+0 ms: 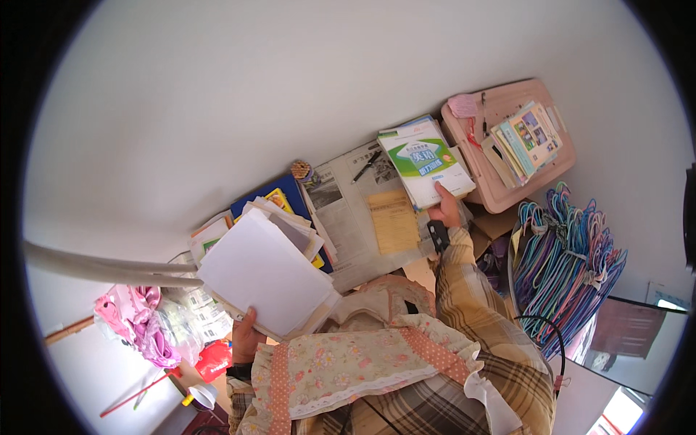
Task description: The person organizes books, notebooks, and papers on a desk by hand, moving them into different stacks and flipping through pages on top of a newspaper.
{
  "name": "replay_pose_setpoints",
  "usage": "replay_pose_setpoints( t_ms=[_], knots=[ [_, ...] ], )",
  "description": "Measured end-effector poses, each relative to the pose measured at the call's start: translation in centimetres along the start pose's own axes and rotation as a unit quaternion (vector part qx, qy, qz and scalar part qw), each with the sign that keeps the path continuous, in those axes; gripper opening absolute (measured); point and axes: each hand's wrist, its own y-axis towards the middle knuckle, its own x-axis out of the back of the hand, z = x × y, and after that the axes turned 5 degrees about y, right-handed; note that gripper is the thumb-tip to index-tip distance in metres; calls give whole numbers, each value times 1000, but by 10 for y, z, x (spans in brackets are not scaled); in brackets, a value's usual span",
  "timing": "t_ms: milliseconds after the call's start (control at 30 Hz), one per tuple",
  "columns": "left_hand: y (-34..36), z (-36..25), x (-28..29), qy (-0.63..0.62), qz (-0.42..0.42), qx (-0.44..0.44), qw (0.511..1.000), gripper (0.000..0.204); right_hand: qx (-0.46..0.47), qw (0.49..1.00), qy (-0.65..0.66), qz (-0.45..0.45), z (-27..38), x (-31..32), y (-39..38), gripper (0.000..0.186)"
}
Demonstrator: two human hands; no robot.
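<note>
With its thumb on top, my left hand (248, 336) is closed on the near edge of a stack of white paper (261, 264), which lies tilted over other papers. My right hand (445, 206) grips the near edge of a white and green workbook (426, 159), its thumb on the cover and the fingers hidden below. Several more books or sheets show under that workbook. Between the two stacks, a yellowed sheet (394, 222) and a black pen (367, 166) lie on newspaper (348, 199) covering the table.
A pink lidded box (500, 196) at the right carries a pile of booklets (533, 138). Nearer stands a big bundle of coloured hangers (569, 261). A blue folder (296, 194) and a small round container (300, 170) sit by the wall. Pink cloth (138, 319) is at the left.
</note>
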Motion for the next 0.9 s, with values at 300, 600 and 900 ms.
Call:
replay_pose_setpoints(
  t_ms=[300, 600, 900],
  knots=[
    [-71, -1, 104, -56, -40, -122, 990, 56, -84, 988, -78, 105, 5, -63, -167, 54],
    [-114, 26, 184, -144, -101, -190, 966, 58, -237, 918, -196, 252, -100, -181, -221, 49],
    [-159, 79, 229, -247, -174, -212, 929, 56, -318, 860, -263, 301, -243, -249, -247, 49]
  ],
)
